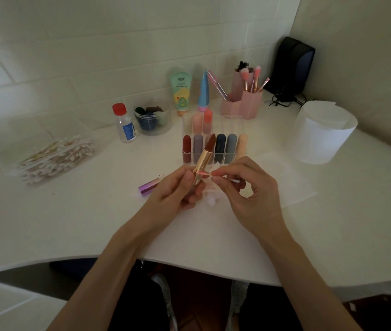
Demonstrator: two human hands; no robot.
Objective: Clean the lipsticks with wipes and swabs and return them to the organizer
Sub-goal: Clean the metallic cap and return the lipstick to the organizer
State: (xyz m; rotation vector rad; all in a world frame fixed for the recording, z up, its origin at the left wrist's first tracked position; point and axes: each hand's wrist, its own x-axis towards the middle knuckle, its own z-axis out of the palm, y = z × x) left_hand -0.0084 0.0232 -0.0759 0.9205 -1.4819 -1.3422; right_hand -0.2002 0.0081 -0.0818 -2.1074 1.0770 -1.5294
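One open lipstick (204, 156), a gold tube with a dark red tip, is held tilted above the table (70, 223) just in front of the organizer (223, 156). The left hand (175, 191) grips its base with curled fingers. The right hand (251, 189) pinches one cotton swab (228, 179) between thumb and forefinger, and the swab's pink-stained end touches the tube. The clear organizer holds nine capped lipsticks: six in the front row, one of them mostly hidden behind the held tube, and three in the back row. One purple cap (149, 186) lies on the table by the left wrist, and a crumpled wipe (211, 199) sits under the hands. A clear box of swabs (56, 158), too many to count, stands well to the left. Behind are one small bottle (124, 125) with a red top, one clear tub (153, 120) of sponges, two tubes (181, 91), and pink holders (249, 103) with brushes. One white roll (320, 134) stands to the right, and one black speaker (291, 65) in the corner. The table is white; the wall (70, 56) is pale tile.
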